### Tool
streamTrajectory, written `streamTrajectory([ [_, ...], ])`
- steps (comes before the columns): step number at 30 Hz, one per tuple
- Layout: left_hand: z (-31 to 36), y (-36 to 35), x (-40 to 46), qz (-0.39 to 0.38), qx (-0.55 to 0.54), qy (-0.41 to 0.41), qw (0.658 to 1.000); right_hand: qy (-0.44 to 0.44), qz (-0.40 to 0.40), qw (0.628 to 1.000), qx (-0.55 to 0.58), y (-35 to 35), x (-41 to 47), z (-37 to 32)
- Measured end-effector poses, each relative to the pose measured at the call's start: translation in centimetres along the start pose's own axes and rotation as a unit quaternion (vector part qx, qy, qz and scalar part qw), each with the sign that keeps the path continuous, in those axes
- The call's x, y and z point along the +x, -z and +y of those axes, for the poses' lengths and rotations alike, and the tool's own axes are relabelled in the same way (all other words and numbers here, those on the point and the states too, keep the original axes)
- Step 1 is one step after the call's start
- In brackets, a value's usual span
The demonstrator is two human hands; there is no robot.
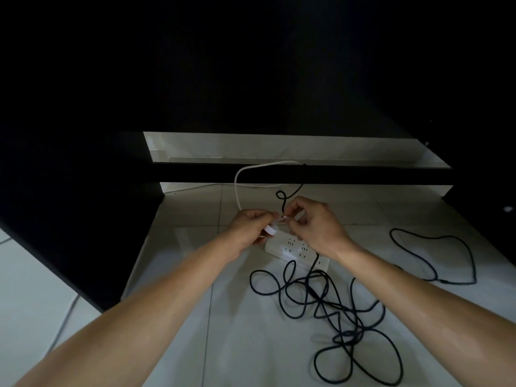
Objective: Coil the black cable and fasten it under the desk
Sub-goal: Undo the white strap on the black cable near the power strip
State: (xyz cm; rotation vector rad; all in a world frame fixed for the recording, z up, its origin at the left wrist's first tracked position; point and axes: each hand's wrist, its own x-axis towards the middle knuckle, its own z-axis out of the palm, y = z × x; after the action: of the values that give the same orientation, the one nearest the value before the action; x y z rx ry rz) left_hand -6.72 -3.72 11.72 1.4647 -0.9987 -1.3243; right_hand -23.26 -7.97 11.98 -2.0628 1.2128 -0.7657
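A long black cable (346, 317) lies in loose tangled loops on the white tiled floor under the dark desk (251, 65). One stretch of it rises from behind my right hand (312, 222) in a small curl toward the desk's crossbar (307, 174). My left hand (251, 227) grips a small white roll of tape (270, 230). The fingertips of my right hand pinch the tape's free end, close to the black cable. Both hands hover over a white power strip (293, 248).
A white cord (237, 185) loops from the crossbar down to the power strip. Another loop of black cable (446, 255) lies at the right. The desk's dark side panel (83, 219) stands at the left, with a pale cord (65, 317) on the floor beside it.
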Motion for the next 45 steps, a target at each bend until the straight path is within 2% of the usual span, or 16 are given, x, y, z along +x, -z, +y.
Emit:
streamTrajectory([
  [8, 0.3, 0.0, -0.2, -0.006, 0.021, -0.023, 1.000, -0.034, -0.009, 0.997, 0.069, -0.4, -0.1, -0.3],
  [13, 0.5, 0.3, -0.2, 0.003, 0.020, -0.032, 0.999, -0.097, -0.023, 0.983, 0.157, -0.7, 0.3, -1.1],
  [19, 0.3, 0.3, -0.1, 0.001, 0.061, -0.040, 0.997, -0.131, -0.052, 0.963, 0.232, -0.6, -0.1, -1.6],
  [31, -0.1, 0.7, -0.4, -0.008, 0.026, -0.048, 0.998, -0.140, -0.031, 0.972, 0.189, -0.3, 0.1, -1.7],
  [45, 0.1, 0.4, -0.3, -0.002, 0.014, -0.038, 0.999, -0.164, -0.098, 0.954, 0.232, 0.6, 0.1, -0.3],
])
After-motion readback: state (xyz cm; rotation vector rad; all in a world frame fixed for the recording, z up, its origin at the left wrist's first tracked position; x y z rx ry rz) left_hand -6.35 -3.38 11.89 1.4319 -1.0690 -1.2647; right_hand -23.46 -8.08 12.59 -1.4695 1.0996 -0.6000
